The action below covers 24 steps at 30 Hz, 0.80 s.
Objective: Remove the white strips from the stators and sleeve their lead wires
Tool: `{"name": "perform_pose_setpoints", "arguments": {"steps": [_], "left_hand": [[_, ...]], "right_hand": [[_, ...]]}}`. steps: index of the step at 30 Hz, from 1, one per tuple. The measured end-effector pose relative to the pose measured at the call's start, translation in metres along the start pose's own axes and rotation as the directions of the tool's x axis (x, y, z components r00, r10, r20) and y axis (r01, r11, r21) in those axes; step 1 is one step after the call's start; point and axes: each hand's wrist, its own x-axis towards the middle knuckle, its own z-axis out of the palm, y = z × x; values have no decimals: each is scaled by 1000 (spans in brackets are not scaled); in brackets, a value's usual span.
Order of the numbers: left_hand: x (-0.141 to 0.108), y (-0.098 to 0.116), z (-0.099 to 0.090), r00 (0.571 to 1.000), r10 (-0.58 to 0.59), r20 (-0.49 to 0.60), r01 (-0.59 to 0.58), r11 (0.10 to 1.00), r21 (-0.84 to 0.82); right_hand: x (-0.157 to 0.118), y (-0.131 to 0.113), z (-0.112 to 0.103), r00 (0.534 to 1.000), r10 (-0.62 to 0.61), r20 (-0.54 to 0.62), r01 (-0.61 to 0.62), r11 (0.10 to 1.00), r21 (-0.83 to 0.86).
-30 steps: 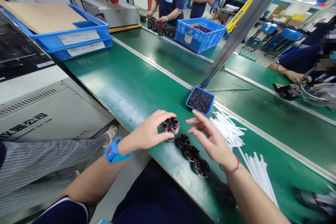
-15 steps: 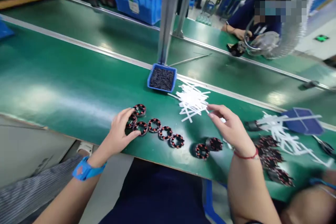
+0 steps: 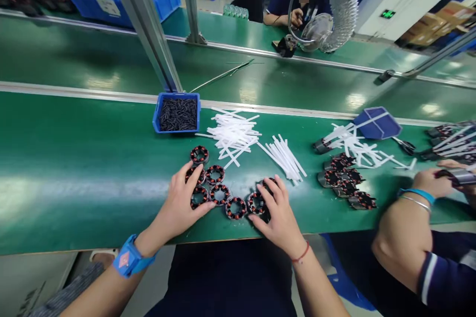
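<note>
Several ring-shaped motor stators with dark cores and orange-copper windings lie on the green bench, such as the stator point(image 3: 235, 208) between my hands. My left hand point(image 3: 182, 198) curls around the left end of the group, fingers over one stator point(image 3: 200, 198) and thumb beside another. My right hand point(image 3: 273, 213) cups the right end, its fingers over a stator point(image 3: 256, 203) and a further one partly hidden beneath. A single stator point(image 3: 199, 154) sits just above my left fingertips. Beyond my hands lies a loose pile of white strips point(image 3: 234, 133), with a neater bundle of strips point(image 3: 284, 158) to its right.
A blue tray point(image 3: 155, 121) of short black pieces stands by a metal post point(image 3: 148, 25). To the right are more stators point(image 3: 344, 181), scissors point(image 3: 405, 146) and a purple-blue tray point(image 3: 377, 124). A co-worker's arm point(image 3: 407, 223) is at right; another person works across the bench.
My right hand has come from the white strips down onto the right-hand stators. The stators now lie closer together between my hands. The view has turned to the right.
</note>
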Motion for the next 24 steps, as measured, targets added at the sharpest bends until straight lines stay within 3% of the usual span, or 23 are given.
{"name": "perform_pose_setpoints", "arguments": {"steps": [5, 9, 14, 18, 21, 24], "left_hand": [[2, 25, 13, 993, 80, 89, -80, 997, -7], [2, 38, 28, 991, 114, 66, -115, 993, 15], [9, 60, 49, 991, 55, -118, -47, 996, 74], [6, 78, 52, 938, 25, -346, 40, 983, 178], [-9, 88, 47, 875, 125, -468, -15, 973, 231], [-30, 100, 47, 859, 320, -400, -185, 922, 340]], "right_hand": [[-1, 4, -6, 999, -46, 11, 46, 998, 40], [-2, 16, -14, 999, -34, 13, 33, 998, 54], [8, 34, -27, 997, -48, 61, 41, 993, 115], [7, 52, -41, 993, -121, -18, 121, 949, 290], [18, 71, -54, 975, 40, -217, 29, 952, 305], [49, 91, -65, 939, 261, -223, -249, 965, 82]]}}
